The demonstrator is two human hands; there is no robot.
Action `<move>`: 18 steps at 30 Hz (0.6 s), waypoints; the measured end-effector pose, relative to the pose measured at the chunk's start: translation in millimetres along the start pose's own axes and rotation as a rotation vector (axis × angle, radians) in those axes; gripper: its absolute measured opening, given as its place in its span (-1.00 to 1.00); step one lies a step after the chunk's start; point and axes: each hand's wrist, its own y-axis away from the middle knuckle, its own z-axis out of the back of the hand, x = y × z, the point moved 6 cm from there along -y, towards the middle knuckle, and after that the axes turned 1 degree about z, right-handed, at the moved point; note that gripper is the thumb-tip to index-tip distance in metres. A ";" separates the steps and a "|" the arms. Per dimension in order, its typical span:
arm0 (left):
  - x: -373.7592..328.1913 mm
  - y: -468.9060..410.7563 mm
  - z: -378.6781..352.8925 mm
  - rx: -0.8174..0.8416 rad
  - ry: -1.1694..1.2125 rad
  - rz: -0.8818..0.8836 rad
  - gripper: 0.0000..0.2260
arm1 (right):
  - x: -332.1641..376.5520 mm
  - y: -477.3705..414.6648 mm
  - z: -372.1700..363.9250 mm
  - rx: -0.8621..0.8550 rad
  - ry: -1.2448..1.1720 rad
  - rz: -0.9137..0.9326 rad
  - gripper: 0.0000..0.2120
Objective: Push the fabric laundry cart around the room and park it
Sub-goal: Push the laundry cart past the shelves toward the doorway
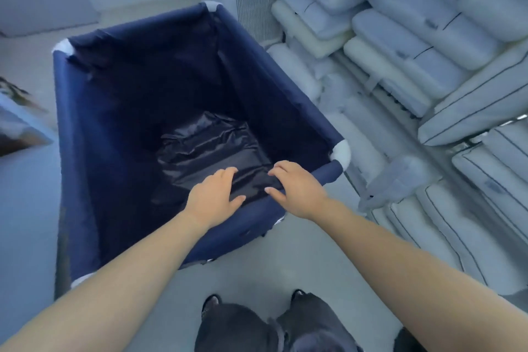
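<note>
**A:** Status?

**B:** Both hands on the near rail of the laundry cart (85,128). Left hand (213,198) lies palm-down over the rail, fingers loosely spread, thumb on my side of it. Right hand (295,190) is just beside it toward 3 o'clock, fingers curled over the rail edge. Neither is a tight fist; I can't tell how much the fingers actually wrap underneath.

**A:** Where's the cart?

**B:** Straight ahead at 12, skewed, with one corner pointing at 1 o'clock. Bag holds only a dark crumpled liner (205,151) at the bottom. My shoes (211,301) are near the rail.

**A:** Surroundings?

**B:** Stacked pillows (428,46) fill 1 to 4 o'clock, very close to the cart's right side. The white corner fitting (340,153) looks just beside the lowest ones. White appliance (251,6) at 12–1 beyond the far corner. Open floor (25,208) at 9–10.

**A:** Risks?

**B:** Pushing straight likely drives the far corner into the appliance or rakes the pillow stack down. Hands are bunched toward the right end of the rail, so thrust is off-centre and the cart may yaw. A loose grip could slip on the fabric. Wheels aren't visible, so I can't judge which way they're set.
</note>
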 end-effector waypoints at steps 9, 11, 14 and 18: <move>-10.0 2.1 -32.3 0.042 0.040 0.200 -0.42 | -16.5 -12.6 -13.5 0.135 -0.024 0.164 -0.58; -18.1 0.6 -37.5 0.056 0.030 0.205 -0.43 | -19.5 -13.7 -13.9 0.155 -0.008 0.187 -0.57; -25.6 -1.7 -43.8 0.114 -0.025 0.202 -0.50 | -24.5 -13.7 -18.8 0.213 0.033 0.189 -0.52; -27.0 -5.0 -49.4 0.183 -0.033 0.232 -0.62 | -43.1 -9.7 -29.4 0.347 0.088 0.128 -0.49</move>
